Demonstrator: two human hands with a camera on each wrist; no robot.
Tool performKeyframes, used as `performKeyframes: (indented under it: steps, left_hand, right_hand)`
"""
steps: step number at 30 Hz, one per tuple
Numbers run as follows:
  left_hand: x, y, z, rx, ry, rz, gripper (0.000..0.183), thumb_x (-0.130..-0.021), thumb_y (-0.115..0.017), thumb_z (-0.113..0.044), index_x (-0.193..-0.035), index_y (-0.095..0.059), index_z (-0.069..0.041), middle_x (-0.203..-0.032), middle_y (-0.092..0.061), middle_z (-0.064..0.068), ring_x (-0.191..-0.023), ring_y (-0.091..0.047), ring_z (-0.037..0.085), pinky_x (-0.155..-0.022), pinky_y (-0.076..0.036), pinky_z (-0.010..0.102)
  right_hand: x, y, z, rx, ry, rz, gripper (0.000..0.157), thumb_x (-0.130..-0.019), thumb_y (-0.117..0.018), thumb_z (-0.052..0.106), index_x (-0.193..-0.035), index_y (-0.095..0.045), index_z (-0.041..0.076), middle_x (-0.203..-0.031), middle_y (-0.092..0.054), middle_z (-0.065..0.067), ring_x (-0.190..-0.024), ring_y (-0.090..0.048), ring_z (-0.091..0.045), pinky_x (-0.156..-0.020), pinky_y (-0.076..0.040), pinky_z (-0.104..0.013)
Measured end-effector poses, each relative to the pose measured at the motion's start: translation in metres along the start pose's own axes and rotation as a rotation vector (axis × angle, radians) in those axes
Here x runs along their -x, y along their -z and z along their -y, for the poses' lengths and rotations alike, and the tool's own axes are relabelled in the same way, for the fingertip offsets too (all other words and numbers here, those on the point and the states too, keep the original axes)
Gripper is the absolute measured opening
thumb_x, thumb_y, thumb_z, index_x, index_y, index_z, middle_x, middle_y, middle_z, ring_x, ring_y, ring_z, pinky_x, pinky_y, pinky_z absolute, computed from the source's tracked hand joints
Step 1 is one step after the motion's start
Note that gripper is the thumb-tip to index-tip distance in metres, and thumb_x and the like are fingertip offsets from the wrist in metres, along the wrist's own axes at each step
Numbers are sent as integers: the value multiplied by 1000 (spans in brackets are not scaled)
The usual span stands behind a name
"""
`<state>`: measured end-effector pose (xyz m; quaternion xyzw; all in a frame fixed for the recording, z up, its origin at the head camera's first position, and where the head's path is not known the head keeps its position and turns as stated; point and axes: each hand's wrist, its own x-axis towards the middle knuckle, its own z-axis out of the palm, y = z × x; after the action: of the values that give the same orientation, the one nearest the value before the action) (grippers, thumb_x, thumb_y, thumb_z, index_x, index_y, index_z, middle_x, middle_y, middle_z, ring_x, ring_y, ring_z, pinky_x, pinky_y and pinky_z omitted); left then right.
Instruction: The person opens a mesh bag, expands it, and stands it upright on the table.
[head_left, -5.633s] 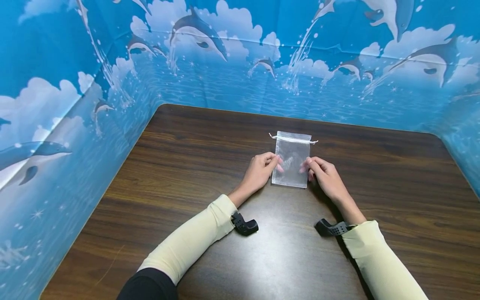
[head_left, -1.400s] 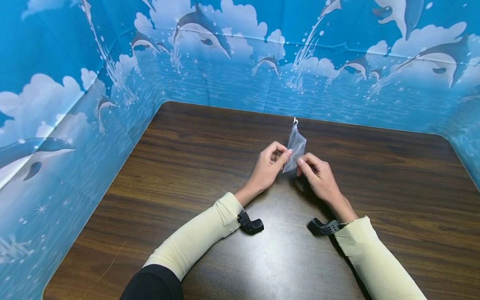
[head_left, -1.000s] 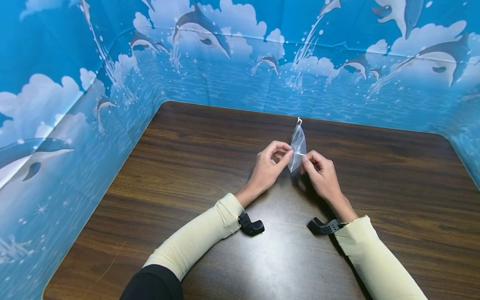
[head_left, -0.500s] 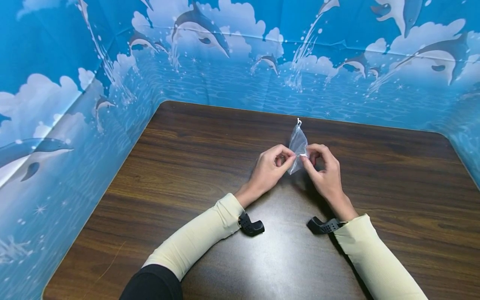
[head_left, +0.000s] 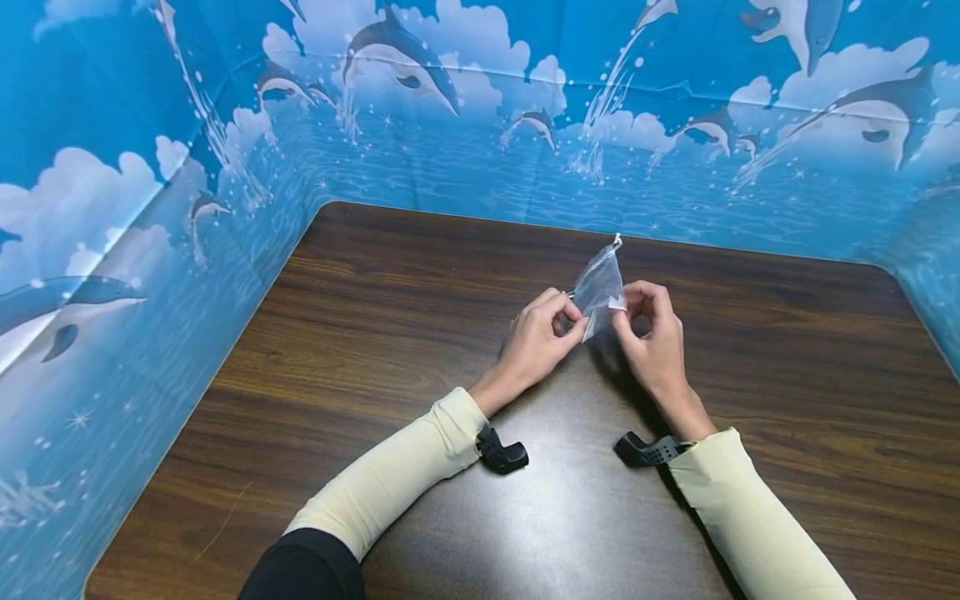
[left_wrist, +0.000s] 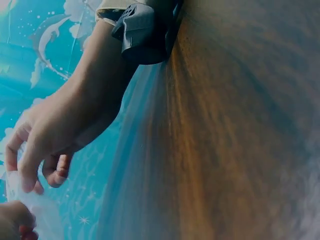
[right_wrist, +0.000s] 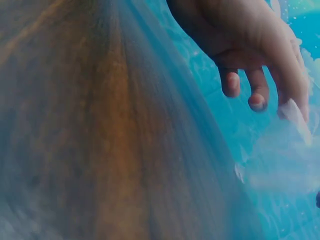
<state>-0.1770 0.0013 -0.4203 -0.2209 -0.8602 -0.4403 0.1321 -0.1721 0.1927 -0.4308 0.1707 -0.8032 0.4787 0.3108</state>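
Observation:
A sheer white organza drawstring bag [head_left: 600, 287] is held up above the table, creased and tilted, its corded end pointing away. My left hand [head_left: 542, 337] pinches its left, near part between thumb and index finger. At the bag's right edge, my right hand [head_left: 654, 337] pinches a small whitish fold with thumb and forefinger. The left wrist view shows my right hand [left_wrist: 65, 117] holding the translucent fabric, and part of my left hand [left_wrist: 15, 220] in the corner. In the right wrist view, my left hand [right_wrist: 255, 40] is at the bag [right_wrist: 280, 160]; its remaining fingers are bent.
The dark wood-grain table [head_left: 360, 317] reaches back to a blue dolphin-print curtain [head_left: 450, 158], which also runs along both sides. Black camera mounts [head_left: 504, 450] sit at each wrist, over pale yellow sleeves [head_left: 397, 467].
From lying flat and facing me, the bag has become lifted and folded. In the last half second my hands have moved slightly apart, spreading it, and its corded tip has shifted right.

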Motion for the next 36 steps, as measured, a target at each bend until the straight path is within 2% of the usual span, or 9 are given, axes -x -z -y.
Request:
performKeyframes:
  steps: [3, 5, 9, 14, 18, 22, 26, 31, 36]
  left_hand:
    - [-1, 1, 1, -84, -8, -31, 8, -97, -73, -23, -93, -69, -18, -95, -65, -2, -81, -58, 10, -65, -45, 23]
    - [-1, 2, 2, -144, -24, -35, 7, -98, -73, -22, -94, -69, -18, -96, -65, -2, -83, -58, 11, -64, -46, 26]
    - [-1, 2, 3, -229, -59, -26, 4, -99, -71, -22, -97, -71, -18, -101, -66, -3, -89, -60, 13, -64, -49, 30]
    - [0, 1, 4, -233, -2, -15, 13, -99, -72, -30, -105, -69, -19, -110, -65, -3, -101, -62, 16, -66, -53, 33]
    - [2, 0, 6, -225, 69, 12, 21, -97, -75, -38, -107, -69, -20, -113, -63, -1, -99, -62, 16, -65, -51, 32]
    - [2, 0, 10, -195, 91, 26, 11, -99, -74, -30, -99, -71, -19, -106, -63, -2, -85, -60, 12, -65, -46, 28]
    - [0, 0, 13, -203, 69, 37, 7, -101, -71, -24, -99, -68, -18, -102, -62, -2, -80, -58, 11, -65, -44, 27]
    - [0, 1, 14, -212, -3, 64, 5, -103, -67, -22, -103, -66, -17, -108, -63, -1, -85, -59, 12, -69, -49, 29]
    - [0, 1, 13, -214, -50, 72, 5, -104, -65, -21, -105, -65, -15, -113, -63, 1, -93, -60, 15, -76, -53, 34]
  right_hand:
    - [-1, 2, -3, 85, 32, 40, 33, -92, -69, 9, -123, -65, -1, -101, -65, -19, -83, -53, -19, -85, -34, -30]
    - [-1, 3, -5, 156, 69, 68, 34, -91, -72, 17, -121, -68, 1, -107, -64, -20, -88, -54, -28, -85, -31, -37]
    - [-1, 4, -6, 238, 110, 129, 21, -95, -73, 18, -109, -72, 2, -98, -66, -18, -84, -56, -31, -88, -36, -46]
    - [2, 3, -5, 292, 92, 141, 10, -97, -74, 10, -100, -74, 1, -80, -67, -13, -72, -59, -27, -81, -42, -42]
    - [3, 2, -5, 316, 73, 153, 11, -97, -74, 12, -100, -74, 1, -89, -68, -13, -76, -59, -27, -76, -39, -39]
    - [3, 1, -6, 347, 51, 194, 13, -97, -74, 15, -100, -73, 3, -102, -67, -12, -81, -58, -26, -73, -38, -39]
    - [3, 1, -6, 387, 38, 239, 20, -95, -78, 20, -105, -70, 5, -106, -65, -12, -82, -59, -26, -73, -41, -42]
    - [4, 1, -8, 456, 0, 322, 32, -97, -76, 27, -119, -66, 6, -103, -66, -12, -75, -55, -22, -66, -40, -39]
    - [4, 1, -8, 461, -62, 365, 23, -102, -69, 26, -116, -67, 8, -92, -73, -11, -68, -60, -23, -62, -46, -42]
